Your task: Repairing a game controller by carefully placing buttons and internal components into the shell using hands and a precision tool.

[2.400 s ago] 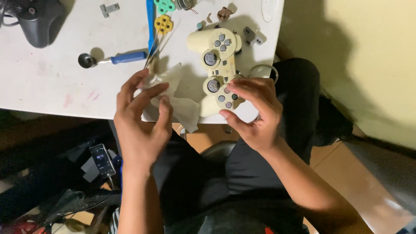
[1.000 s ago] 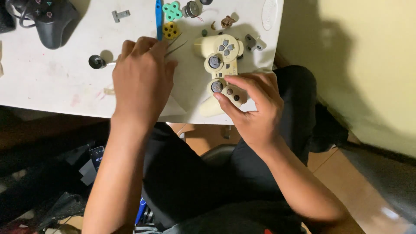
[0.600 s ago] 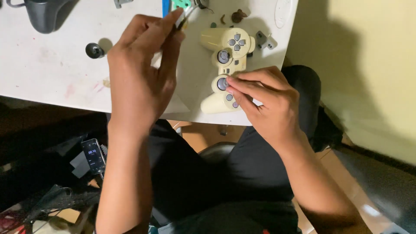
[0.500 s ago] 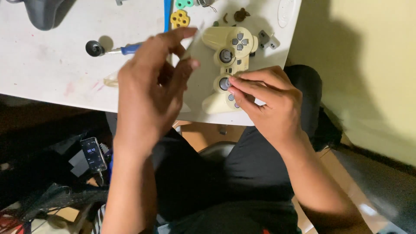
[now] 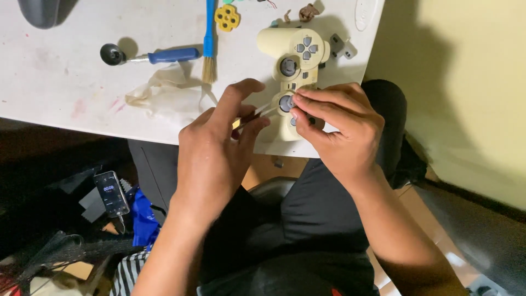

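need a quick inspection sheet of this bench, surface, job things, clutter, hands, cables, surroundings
surface: white table, faint pink stains, scuffed.
job's things: cream plastic game controller lies at the table's near edge; thin metal tweezers point at its lower thumbstick.
clutter: blue-handled screwdriver, blue-handled brush, yellow rubber button pad, crumpled translucent wrap, small grey parts, dark controller at the far corner.
grippers: left hand pinches the tweezers; right hand steadies the controller, fingertips at the thumbstick.
cables: nothing seen on the table.
surroundings: phone with lit screen below the table, dark bags, yellow wall.
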